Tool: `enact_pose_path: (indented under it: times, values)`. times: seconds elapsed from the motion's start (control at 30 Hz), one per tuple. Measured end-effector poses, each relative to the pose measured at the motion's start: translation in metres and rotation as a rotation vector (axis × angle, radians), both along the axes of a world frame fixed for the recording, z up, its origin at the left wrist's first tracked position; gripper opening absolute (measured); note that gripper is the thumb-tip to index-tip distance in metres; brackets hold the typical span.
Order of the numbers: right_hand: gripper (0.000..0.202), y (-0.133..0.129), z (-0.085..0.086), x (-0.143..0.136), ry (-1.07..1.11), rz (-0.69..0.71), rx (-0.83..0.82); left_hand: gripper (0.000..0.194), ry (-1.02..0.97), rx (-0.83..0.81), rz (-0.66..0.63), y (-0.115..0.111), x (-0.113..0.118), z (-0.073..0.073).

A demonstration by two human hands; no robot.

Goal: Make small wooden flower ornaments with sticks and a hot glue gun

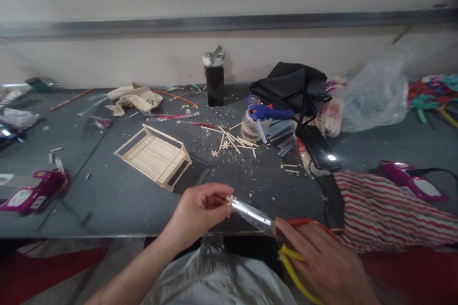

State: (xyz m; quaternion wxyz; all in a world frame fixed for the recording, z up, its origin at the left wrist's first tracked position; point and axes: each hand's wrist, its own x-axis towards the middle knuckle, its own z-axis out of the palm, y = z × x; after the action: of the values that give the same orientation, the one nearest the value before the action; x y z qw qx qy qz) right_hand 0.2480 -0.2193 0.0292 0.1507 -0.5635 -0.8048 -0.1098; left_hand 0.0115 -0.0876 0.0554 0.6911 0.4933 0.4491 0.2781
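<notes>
My left hand (200,209) pinches a small wooden star-shaped flower (231,199) between thumb and fingers, just over the table's front edge. From the right, my right hand (322,257) grips a bladed tool (252,212) with a long shiny blade and red and yellow handle parts. The blade's tip meets the flower, or lies right beside it. Farther back are two similar wooden flowers (214,153), near a loose pile of thin wooden sticks (236,140). A small stick-built bed frame (153,155) stands to the left of them.
A blue glue gun (272,113) rests on a tape roll (248,128), beside clear glue sticks (281,131). Behind are a black bag (289,83) and a bottle (214,81). Striped cloth (393,209) covers the right front. Purple devices (36,193) lie at both sides. Wood crumbs dot the table.
</notes>
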Motion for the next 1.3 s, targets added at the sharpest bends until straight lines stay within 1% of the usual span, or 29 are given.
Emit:
enact_pose_path:
  times: [0.13, 0.2, 0.27, 0.33, 0.43, 0.5, 0.6, 0.7, 0.83, 0.9, 1.0, 1.1, 1.2, 1.3]
  values:
    - [0.033, -0.001, -0.003, 0.002, 0.003, 0.024, -0.034, 0.031, -0.018, -0.030, 0.011, -0.001, 0.000, 0.001]
    - [0.031, -0.001, -0.003, 0.001, 0.086, 0.015, -0.047, 0.030, -0.042, -0.037, 0.014, -0.002, -0.001, 0.002]
    - [0.025, -0.001, -0.003, -0.002, 0.216, -0.028, -0.037, 0.027, -0.103, -0.058, 0.011, -0.001, -0.002, 0.004]
    - [0.019, -0.001, -0.001, -0.006, 0.320, -0.101, -0.029, 0.024, -0.189, -0.090, 0.004, -0.001, -0.003, 0.005]
    - [0.024, -0.001, 0.002, -0.011, 0.377, -0.200, -0.013, 0.019, -0.315, -0.160, 0.001, -0.001, -0.003, 0.006]
    - [0.025, -0.001, 0.004, -0.013, 0.389, -0.227, 0.004, 0.018, -0.392, -0.238, 0.011, -0.003, -0.002, 0.005]
    - [0.024, -0.001, 0.005, -0.015, 0.387, -0.216, 0.000, 0.024, -0.476, -0.348, 0.032, -0.006, 0.002, 0.004]
    - [0.022, -0.003, 0.003, -0.017, 0.403, -0.190, -0.032, 0.029, -0.511, -0.389, 0.058, -0.009, 0.007, 0.003]
    - [0.020, -0.005, -0.002, -0.020, 0.403, -0.187, -0.062, 0.018, -0.557, -0.473, 0.070, -0.013, 0.010, -0.001]
    - [0.020, -0.006, -0.004, -0.021, 0.400, -0.190, -0.071, 0.019, -0.559, -0.496, 0.056, -0.015, 0.011, -0.003]
    - [0.023, -0.008, -0.006, -0.021, 0.398, -0.182, -0.076, 0.024, -0.516, -0.470, 0.039, -0.018, 0.011, -0.004]
    - [0.023, -0.008, -0.007, -0.021, 0.392, -0.168, -0.063, 0.024, -0.403, -0.413, 0.067, -0.019, 0.007, -0.005]
    - [0.023, -0.009, -0.010, -0.019, 0.382, -0.192, -0.075, 0.025, -0.196, -0.257, 0.111, -0.013, -0.006, -0.007]
    - [0.024, -0.010, -0.014, -0.015, 0.374, -0.237, -0.089, 0.027, 0.100, -0.054, 0.131, -0.001, -0.026, -0.017]
